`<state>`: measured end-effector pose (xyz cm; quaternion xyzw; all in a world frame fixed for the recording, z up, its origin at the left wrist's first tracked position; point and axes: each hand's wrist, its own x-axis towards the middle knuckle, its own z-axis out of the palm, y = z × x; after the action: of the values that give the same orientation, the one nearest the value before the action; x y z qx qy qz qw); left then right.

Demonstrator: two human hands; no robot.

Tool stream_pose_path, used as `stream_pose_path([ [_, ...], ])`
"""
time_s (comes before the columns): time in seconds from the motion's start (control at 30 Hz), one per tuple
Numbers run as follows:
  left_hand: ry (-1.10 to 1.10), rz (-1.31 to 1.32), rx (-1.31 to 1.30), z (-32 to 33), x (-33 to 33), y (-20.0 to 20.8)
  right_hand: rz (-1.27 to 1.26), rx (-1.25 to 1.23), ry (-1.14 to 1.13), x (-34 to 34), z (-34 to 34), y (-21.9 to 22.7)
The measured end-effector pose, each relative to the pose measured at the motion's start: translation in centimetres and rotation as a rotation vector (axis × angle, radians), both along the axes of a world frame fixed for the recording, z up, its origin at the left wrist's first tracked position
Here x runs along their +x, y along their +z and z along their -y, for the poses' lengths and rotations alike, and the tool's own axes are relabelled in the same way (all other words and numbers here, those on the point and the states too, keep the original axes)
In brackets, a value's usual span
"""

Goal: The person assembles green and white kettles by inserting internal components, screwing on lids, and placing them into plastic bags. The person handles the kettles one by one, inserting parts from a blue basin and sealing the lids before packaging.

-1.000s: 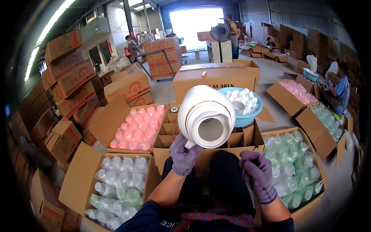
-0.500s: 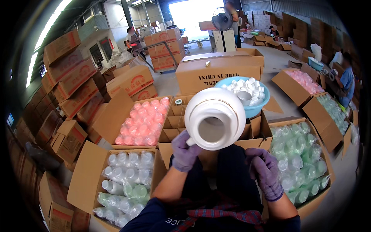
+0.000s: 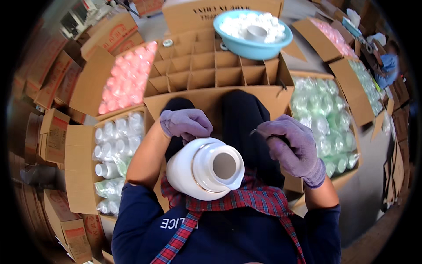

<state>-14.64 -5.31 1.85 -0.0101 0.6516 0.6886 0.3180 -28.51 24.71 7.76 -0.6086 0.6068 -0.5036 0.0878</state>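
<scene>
White jug (image 3: 185, 172) slants lengthwise, mouth rightward and upward; left hand (image 3: 187, 123) clamps it, right hand (image 3: 293, 147) pinches something thin (image 3: 253, 131).

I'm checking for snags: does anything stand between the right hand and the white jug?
Nothing visible does: the right hand is apart from the white jug, with an open gap over the dark trousers between them.

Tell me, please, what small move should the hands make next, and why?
Probably bring the right hand closer to the white jug: the left hand holds it, while the right, apparently pinching a thin dark item, is apart from it.
</scene>
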Motion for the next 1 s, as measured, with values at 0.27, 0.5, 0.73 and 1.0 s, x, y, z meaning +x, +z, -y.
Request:
stream_pose_path([
  [0.27, 0.107, 0.108, 0.105, -0.5, -0.2, -3.5, -0.273, 0.148, 0.072, -1.0, -1.1, -0.1],
  [0.5, 0.148, -0.239, -0.208, -1.1, 0.6, -4.5, -0.49, 0.334, 0.046, -1.1, -0.7, -0.1],
  [0.73, 0.346, -0.406, -0.352, -2.3, 1.5, -3.6, -0.464, 0.226, -0.03, -3.2, 0.6, -0.4],
  [1.0, 0.52, -1.014, -0.651, -0.4, 1.6, 1.5, -0.394, -0.239, -0.475, -15.9, 7.4, -4.1],
])
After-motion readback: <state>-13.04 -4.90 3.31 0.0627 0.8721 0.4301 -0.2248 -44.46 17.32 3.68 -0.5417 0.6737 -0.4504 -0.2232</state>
